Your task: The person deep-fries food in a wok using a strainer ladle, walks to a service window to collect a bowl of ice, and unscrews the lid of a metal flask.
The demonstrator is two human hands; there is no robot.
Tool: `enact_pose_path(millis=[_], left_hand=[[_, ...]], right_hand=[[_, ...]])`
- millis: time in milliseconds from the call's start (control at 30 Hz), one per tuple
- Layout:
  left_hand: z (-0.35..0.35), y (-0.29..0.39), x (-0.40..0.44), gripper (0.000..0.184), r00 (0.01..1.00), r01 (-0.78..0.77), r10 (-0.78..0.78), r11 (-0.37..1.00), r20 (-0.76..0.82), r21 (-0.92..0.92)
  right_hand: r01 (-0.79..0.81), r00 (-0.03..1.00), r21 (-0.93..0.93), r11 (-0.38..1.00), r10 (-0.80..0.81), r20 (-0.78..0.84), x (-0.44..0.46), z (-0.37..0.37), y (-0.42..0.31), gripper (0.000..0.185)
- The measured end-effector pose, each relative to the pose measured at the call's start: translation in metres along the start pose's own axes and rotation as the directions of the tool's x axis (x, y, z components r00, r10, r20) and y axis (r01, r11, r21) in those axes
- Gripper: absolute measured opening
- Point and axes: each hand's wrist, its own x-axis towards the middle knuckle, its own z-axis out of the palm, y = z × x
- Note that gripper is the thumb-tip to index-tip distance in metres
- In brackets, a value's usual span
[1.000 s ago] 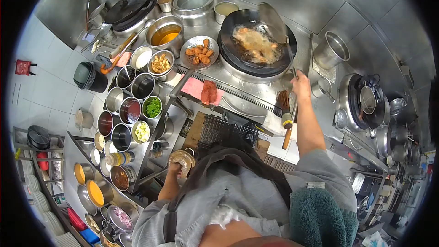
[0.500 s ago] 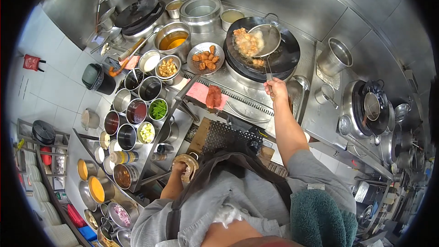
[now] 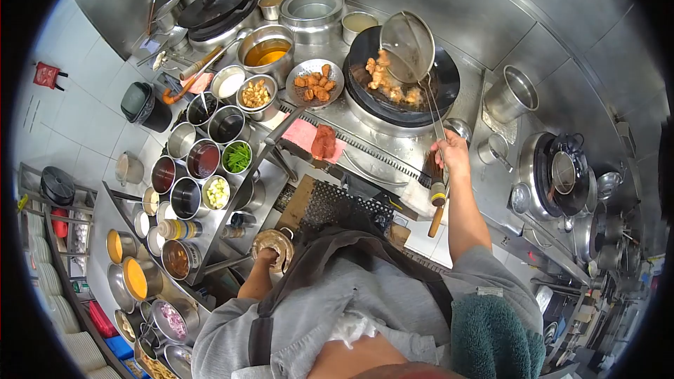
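My right hand (image 3: 451, 153) is closed around the long handle of a wire mesh strainer (image 3: 408, 52). The strainer's head is tilted up over the black wok (image 3: 444, 88) on the stove. Below and left of the mesh, pale golden battered pieces (image 3: 390, 88) lie in the wok. At the lower left, my left hand (image 3: 267, 257) reaches into a round bowl (image 3: 284, 244) with pale, batter-like smears; its fingers are hidden. A brush with a wooden handle (image 3: 437, 200) hangs at the stove edge, just below my right hand.
Beside the wok sits a perforated bowl (image 3: 298, 98) of browned fried pieces. A pot of amber liquid (image 3: 269, 52) stands behind it. Pink cloths (image 3: 300, 137) lie on the stove's front ledge. Several metal containers of ingredients, including chopped greens (image 3: 237, 157), crowd the left counter.
The strainer, flat with pieces in it before, has tipped up and moved right; the pieces now lie in the wok. My right hand has shifted right and slightly down.
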Motion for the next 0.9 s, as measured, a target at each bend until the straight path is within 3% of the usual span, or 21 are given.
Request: enact_pose_path(millis=[100, 133, 167, 233, 333, 367, 400, 433, 467, 500, 567, 633, 700, 767, 833, 867, 900], left_hand=[[-0.018, -0.014, 0.041, 0.026, 0.996, -0.075, 0.074, 0.997, 0.047, 0.029], [-0.009, 0.013, 0.002, 0.017, 0.986, -0.126, 0.140, 0.981, -0.089, 0.144], [-0.013, 0.029, -0.010, 0.017, 0.986, -0.126, 0.140, 0.981, -0.085, 0.149], [-0.017, 0.043, -0.017, 0.017, 0.992, -0.077, 0.070, 0.994, -0.103, -0.071], [-0.020, 0.056, -0.013, 0.020, 0.989, -0.123, 0.122, 0.992, -0.084, -0.011], [-0.021, 0.052, -0.005, 0.020, 0.989, -0.122, 0.120, 0.992, -0.086, -0.014], [-0.024, 0.048, 0.001, 0.022, 0.938, -0.318, 0.340, 0.920, -0.062, 0.229], [-0.024, 0.041, 0.005, 0.025, 0.847, -0.481, 0.531, 0.754, 0.014, 0.447], [-0.019, 0.047, 0.002, 0.028, 0.950, -0.295, 0.313, 0.892, 0.003, 0.343], [-0.013, 0.050, -0.004, 0.028, 0.951, -0.290, 0.308, 0.896, 0.000, 0.338], [-0.006, 0.050, -0.026, 0.028, 0.986, -0.079, 0.084, 0.996, -0.145, 0.036], [-0.003, 0.042, -0.033, 0.026, 0.990, -0.091, 0.092, 0.996, -0.111, 0.019], [-0.003, 0.037, -0.039, 0.024, 0.990, -0.062, 0.059, 0.998, -0.125, -0.017], [-0.006, 0.020, -0.030, 0.020, 0.986, -0.095, 0.094, 0.995, -0.137, -0.002], [-0.008, 0.012, -0.027, 0.019, 0.995, -0.037, 0.023, 0.987, -0.093, -0.155], [-0.003, 0.018, -0.045, 0.016, 0.987, -0.035, 0.008, 0.985, -0.159, -0.169], [-0.002, -0.020, 0.011, 0.015, 0.962, -0.267, 0.273, 0.930, 0.010, 0.253]], right_hand=[[0.006, 1.000, -0.105, 0.994, -0.007, -0.003, -0.003, 0.000, -0.010, 0.033], [0.022, 1.000, -0.106, 0.994, -0.023, -0.014, -0.004, 0.001, -0.014, 0.034], [0.038, 0.999, -0.107, 0.993, -0.041, -0.025, -0.006, 0.002, -0.017, 0.036], [0.017, 0.998, -0.095, 0.995, -0.022, -0.053, -0.012, 0.002, -0.022, 0.035], [0.064, 0.997, -0.201, 0.978, -0.070, -0.021, -0.022, 0.000, -0.018, 0.038], [0.054, 0.998, -0.364, 0.930, -0.064, -0.016, -0.024, -0.001, -0.010, 0.036], [0.043, 0.998, -0.516, 0.856, -0.056, -0.011, -0.025, -0.003, -0.001, 0.035], [0.043, 0.999, -0.516, 0.855, -0.053, -0.006, -0.024, -0.006, 0.012, 0.035], [0.172, 0.969, -0.666, 0.726, -0.246, -0.017, -0.022, -0.009, 0.024, 0.034], [0.269, 0.903, -0.792, 0.549, -0.429, 0.009, -0.018, -0.011, 0.035, 0.034], [0.232, 0.930, -0.781, 0.580, -0.368, 0.002, -0.009, -0.010, 0.024, 0.033], [0.226, 0.911, -0.808, 0.543, -0.411, -0.021, 0.004, -0.008, 0.013, 0.033], [0.153, 0.932, -0.786, 0.599, -0.353, -0.087, 0.010, -0.005, -0.004, 0.032], [0.196, 0.857, -0.816, 0.544, -0.500, -0.128, 0.020, -0.007, -0.005, 0.033], [0.208, 0.849, -0.786, 0.582, -0.507, -0.150, 0.023, -0.013, -0.011, 0.033], [0.185, 0.858, -0.765, 0.616, -0.481, -0.180, 0.023, -0.015, -0.017, 0.033], [0.162, 0.867, -0.743, 0.650, -0.453, -0.208, 0.024, -0.015, -0.020, 0.033]])
